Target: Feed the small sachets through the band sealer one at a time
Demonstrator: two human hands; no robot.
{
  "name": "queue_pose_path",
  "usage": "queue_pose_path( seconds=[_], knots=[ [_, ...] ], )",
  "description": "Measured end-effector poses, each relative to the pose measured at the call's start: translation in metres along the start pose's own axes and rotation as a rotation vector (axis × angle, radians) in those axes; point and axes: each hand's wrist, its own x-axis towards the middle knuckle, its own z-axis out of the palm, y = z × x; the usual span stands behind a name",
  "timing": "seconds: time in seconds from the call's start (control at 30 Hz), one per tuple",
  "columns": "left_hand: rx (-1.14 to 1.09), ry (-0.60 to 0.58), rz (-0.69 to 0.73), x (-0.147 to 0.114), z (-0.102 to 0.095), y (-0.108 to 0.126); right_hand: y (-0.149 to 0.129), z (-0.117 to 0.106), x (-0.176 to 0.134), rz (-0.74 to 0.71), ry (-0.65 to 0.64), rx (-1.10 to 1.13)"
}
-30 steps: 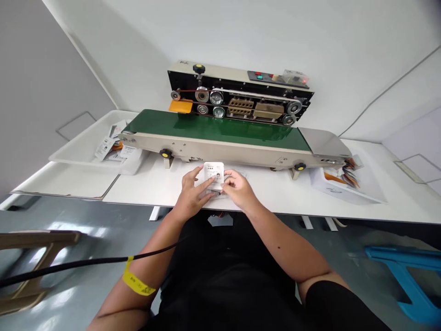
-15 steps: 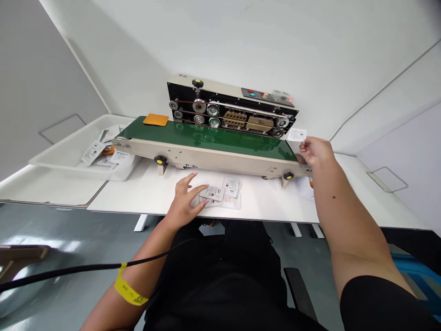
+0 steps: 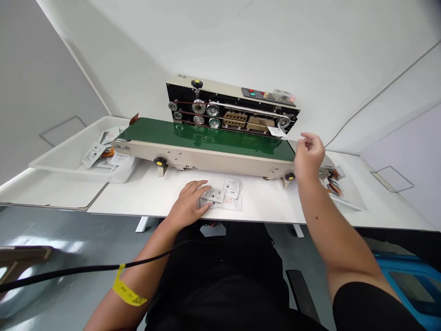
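Note:
My left hand (image 3: 189, 204) rests on the table with thumb and fingers apart, their tips at the left edge of a small printed sachet (image 3: 215, 195). That sachet lies on a loose group of similar flat sachets (image 3: 232, 187). My right hand (image 3: 309, 158) is at the right end of the conveyor, fingers loosely curled with a gap and nothing visible in them. Left of it, a white sachet (image 3: 276, 132) sits at the infeed side of the band sealer (image 3: 237, 99), apart from my hand. An orange sachet (image 3: 133, 119) tips up at the belt's left end.
The green conveyor belt (image 3: 206, 139) runs along the sealer. A translucent bin (image 3: 51, 163) with several sachets stands at the left. More sachets (image 3: 334, 184) are in a white tray (image 3: 349, 202) at the right. A black cable (image 3: 86, 267) crosses my left arm.
My right hand has let go of the white sachet, which moved left into the sealer's side. The orange sachet travelled left to the belt's end. My left fingers moved slightly onto the sachets.

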Motion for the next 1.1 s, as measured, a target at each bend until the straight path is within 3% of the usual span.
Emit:
queue_pose_path(
  seconds=[0.03, 0.07, 0.17, 0.27, 0.33, 0.5, 0.7, 0.9, 1.0, 1.1],
  knots=[
    [0.014, -0.027, -0.014, 0.001, 0.002, -0.001, -0.001, 0.004, -0.028, -0.145, 0.008, -0.083],
    [0.030, -0.049, -0.029, 0.003, 0.004, -0.001, -0.002, 0.010, -0.057, -0.263, -0.082, -0.153],
    [0.071, -0.118, -0.058, 0.005, 0.011, -0.002, 0.002, 0.034, -0.139, -0.464, -0.629, -0.297],
    [0.089, -0.163, -0.075, 0.004, 0.014, -0.002, 0.014, 0.058, -0.192, -0.472, -1.026, -0.410],
    [0.090, -0.159, -0.090, 0.003, 0.014, -0.002, 0.022, 0.066, -0.209, -0.430, -1.120, -0.461],
    [0.077, -0.107, -0.058, 0.001, 0.012, -0.004, 0.029, 0.067, -0.215, -0.369, -1.067, -0.470],
    [0.002, -0.046, 0.030, 0.004, 0.011, -0.005, 0.030, 0.066, -0.215, -0.411, -1.040, -0.460],
    [-0.010, -0.023, 0.038, 0.002, 0.012, -0.004, 0.042, 0.068, -0.220, -0.430, -0.904, -0.331],
    [0.005, 0.003, -0.006, 0.002, 0.012, -0.002, 0.050, 0.064, -0.221, -0.310, -0.740, -0.196],
    [0.030, 0.010, -0.044, 0.001, 0.012, 0.001, 0.056, 0.060, -0.219, -0.030, -0.513, 0.017]
  ],
)
